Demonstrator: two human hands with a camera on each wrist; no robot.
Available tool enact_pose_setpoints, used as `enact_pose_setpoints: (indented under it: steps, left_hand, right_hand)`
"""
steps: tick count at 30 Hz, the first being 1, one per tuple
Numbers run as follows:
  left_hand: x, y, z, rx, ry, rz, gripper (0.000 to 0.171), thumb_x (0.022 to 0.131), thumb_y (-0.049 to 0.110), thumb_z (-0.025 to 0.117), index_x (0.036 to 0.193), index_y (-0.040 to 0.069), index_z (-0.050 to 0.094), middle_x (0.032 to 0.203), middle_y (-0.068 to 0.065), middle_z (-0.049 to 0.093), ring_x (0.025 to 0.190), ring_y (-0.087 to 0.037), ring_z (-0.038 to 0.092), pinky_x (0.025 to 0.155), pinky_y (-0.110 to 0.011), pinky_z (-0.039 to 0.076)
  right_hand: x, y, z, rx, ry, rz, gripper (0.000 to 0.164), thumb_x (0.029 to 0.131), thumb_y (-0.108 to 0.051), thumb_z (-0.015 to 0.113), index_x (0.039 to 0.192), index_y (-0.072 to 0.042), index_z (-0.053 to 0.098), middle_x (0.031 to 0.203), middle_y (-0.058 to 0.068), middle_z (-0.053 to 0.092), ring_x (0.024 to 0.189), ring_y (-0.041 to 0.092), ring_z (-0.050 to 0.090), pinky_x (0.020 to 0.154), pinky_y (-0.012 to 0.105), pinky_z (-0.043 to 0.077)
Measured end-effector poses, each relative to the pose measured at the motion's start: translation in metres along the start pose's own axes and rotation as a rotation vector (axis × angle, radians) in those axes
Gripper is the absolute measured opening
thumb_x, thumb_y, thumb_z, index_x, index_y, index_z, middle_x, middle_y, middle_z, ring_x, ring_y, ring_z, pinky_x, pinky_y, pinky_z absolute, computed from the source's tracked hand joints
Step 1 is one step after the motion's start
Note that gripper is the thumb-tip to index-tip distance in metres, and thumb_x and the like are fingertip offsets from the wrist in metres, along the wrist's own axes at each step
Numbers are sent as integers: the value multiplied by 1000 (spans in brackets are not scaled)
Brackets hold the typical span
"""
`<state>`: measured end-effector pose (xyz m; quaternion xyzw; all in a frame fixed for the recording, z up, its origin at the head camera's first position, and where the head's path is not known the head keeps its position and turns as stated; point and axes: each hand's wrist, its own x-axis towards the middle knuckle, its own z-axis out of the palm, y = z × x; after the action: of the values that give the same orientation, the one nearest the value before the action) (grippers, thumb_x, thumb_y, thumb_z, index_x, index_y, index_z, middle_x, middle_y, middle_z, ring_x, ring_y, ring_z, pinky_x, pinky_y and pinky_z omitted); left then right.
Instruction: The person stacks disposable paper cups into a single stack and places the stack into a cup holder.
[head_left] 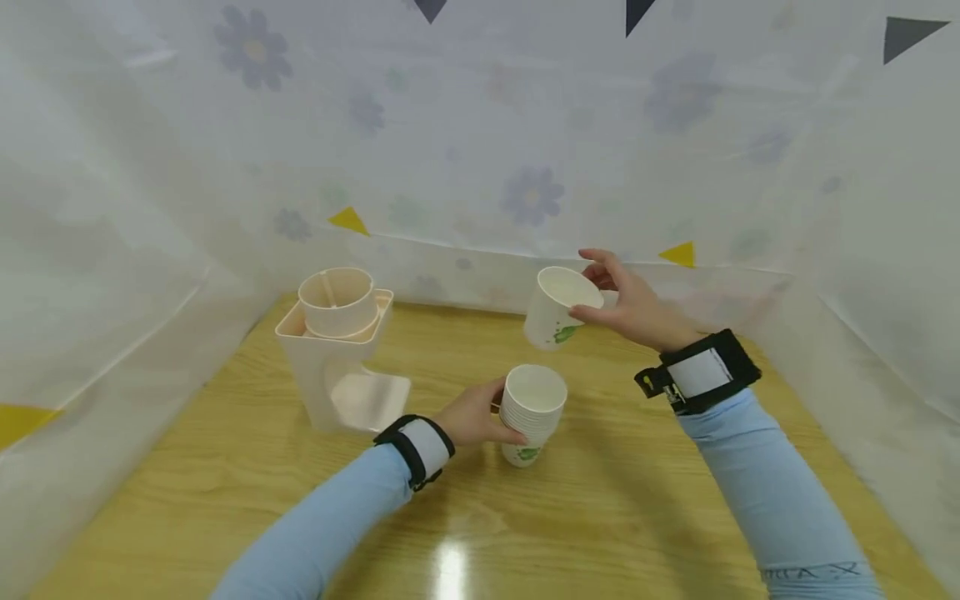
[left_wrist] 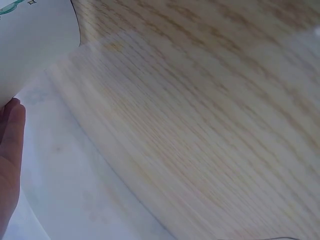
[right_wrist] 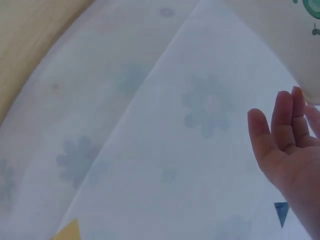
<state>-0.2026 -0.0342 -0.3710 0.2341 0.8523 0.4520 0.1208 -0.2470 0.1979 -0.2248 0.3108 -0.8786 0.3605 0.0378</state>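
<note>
My left hand [head_left: 478, 412] grips a stack of white paper cups [head_left: 534, 400] from its left side, thumb in front; the stack stands upright on the table. Up and to the right, my right hand [head_left: 630, 304] pinches a single white paper cup [head_left: 551, 321] by its rim, tilted and held above the table. Both the single cup and the stack carry a green print. The left wrist view catches part of a cup [left_wrist: 35, 45] beside the fingertips. In the right wrist view, a cup [right_wrist: 285, 35] is cut off by the frame above the fingers.
At the left of the wooden table [head_left: 442, 533] stands a cream-coloured holder [head_left: 318, 375] with a round, open-topped part [head_left: 337, 317] in its top and a flat foot towards the right. A white flowered curtain [head_left: 450, 133] surrounds the table at the back and sides.
</note>
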Motion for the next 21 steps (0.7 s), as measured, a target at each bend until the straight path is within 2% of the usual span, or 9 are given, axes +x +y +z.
enact_pose_setpoints:
  steps: [3,8,12,21]
  left_hand:
    - [-1,-1,-2,-3,10,2,76,72,24,81,136,14,43,124,-3,59,109,-19,57,93,-35,47]
    - [-2,0,-4,-23,9,1,74,73,24,81,135,12,44,123,-5,59,109,-22,57,94,-38,46]
    - [-1,1,-4,-37,9,-5,72,73,23,81,134,12,45,123,-5,59,109,-22,57,95,-39,46]
    - [3,0,-3,-27,12,1,69,73,22,81,131,12,47,122,-5,60,108,-21,57,94,-38,46]
  right_hand:
    - [-9,-12,-5,-71,-59,-31,73,86,-20,67,145,-5,27,125,17,45,117,33,43,102,53,33]
    - [-19,-20,1,-129,-121,-84,65,85,-27,69,140,-7,40,125,13,44,118,31,43,97,54,37]
    - [-21,-20,10,-145,-138,-116,60,83,-28,71,135,-8,46,117,11,47,115,30,45,96,54,39]
    - [-19,-13,26,-169,-163,-126,58,78,-28,75,126,-6,53,108,9,51,104,24,49,86,41,45]
